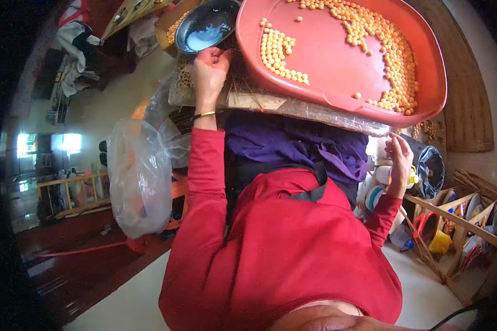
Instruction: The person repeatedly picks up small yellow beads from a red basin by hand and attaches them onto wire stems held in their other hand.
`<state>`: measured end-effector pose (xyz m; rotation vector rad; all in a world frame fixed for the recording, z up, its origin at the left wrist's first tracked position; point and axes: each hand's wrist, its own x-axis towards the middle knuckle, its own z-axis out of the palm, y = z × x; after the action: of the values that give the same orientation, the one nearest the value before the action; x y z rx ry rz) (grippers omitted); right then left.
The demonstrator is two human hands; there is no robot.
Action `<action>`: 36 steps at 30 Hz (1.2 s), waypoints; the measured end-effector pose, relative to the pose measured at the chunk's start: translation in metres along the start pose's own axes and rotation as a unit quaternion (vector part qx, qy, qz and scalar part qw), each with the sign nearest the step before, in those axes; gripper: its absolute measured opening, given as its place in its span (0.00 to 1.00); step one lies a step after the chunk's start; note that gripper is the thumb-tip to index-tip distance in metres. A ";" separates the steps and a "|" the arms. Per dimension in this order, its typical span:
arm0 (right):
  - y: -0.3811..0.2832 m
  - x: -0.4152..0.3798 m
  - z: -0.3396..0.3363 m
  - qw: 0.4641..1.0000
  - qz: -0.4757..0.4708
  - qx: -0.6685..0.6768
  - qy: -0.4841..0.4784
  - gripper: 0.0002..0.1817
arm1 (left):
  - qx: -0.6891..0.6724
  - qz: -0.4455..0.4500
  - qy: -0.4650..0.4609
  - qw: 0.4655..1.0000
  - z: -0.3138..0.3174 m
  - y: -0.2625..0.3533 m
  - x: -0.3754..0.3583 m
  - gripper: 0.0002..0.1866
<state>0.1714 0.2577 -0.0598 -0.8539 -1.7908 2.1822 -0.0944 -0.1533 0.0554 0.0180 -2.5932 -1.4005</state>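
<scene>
My left hand (211, 67) is closed, its fingers pressed together just below the rim of a dark bowl (206, 27) with whitish liquid in it. What these fingers hold is hidden. Thin brown strands (247, 91) lie to the right of this hand. A large red tray (326, 52) holds many small orange balls (400, 66), mostly along its right side, with a smaller group at its left. Below the tray's lower right rim is my right hand (398, 154), its fingers bent and fingertips close together; anything between them is too small to name.
The tray rests on a plastic-covered board (315, 113) over my lap. A clear plastic bag (139, 176) stands at the left. On the right are a black bag (428, 168) and a wooden rack (458, 220) with containers. Behind the bowl, a cardboard box (165, 25) holds more balls.
</scene>
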 end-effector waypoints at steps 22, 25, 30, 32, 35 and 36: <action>-0.065 -0.024 0.213 0.894 -0.265 -0.231 -0.277 0.10 | -0.218 -0.145 -0.036 0.964 -0.004 -0.025 0.008 0.05; -0.045 -0.012 0.259 0.803 -0.471 -0.293 -0.216 0.07 | -0.250 -0.149 -0.051 0.955 -0.006 -0.024 0.007 0.05; -0.033 -0.010 0.307 0.731 -0.470 -0.464 -0.174 0.06 | -0.271 -0.140 -0.069 0.950 -0.010 -0.025 0.006 0.06; -0.025 -0.006 0.317 0.711 -0.486 -0.482 -0.160 0.06 | -0.269 -0.134 -0.067 0.951 -0.012 -0.026 0.005 0.06; -0.023 -0.005 0.317 0.703 -0.491 -0.492 -0.152 0.06 | -0.246 -0.122 -0.058 0.960 -0.012 -0.030 0.006 0.06; -0.023 -0.006 0.314 0.705 -0.488 -0.493 -0.150 0.05 | -0.231 -0.117 -0.054 0.964 -0.012 -0.032 0.008 0.06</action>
<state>0.0013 -0.0018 -0.0034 0.4357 -2.6468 0.6099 -0.1024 -0.1816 0.0361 0.1895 -2.3341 -2.1158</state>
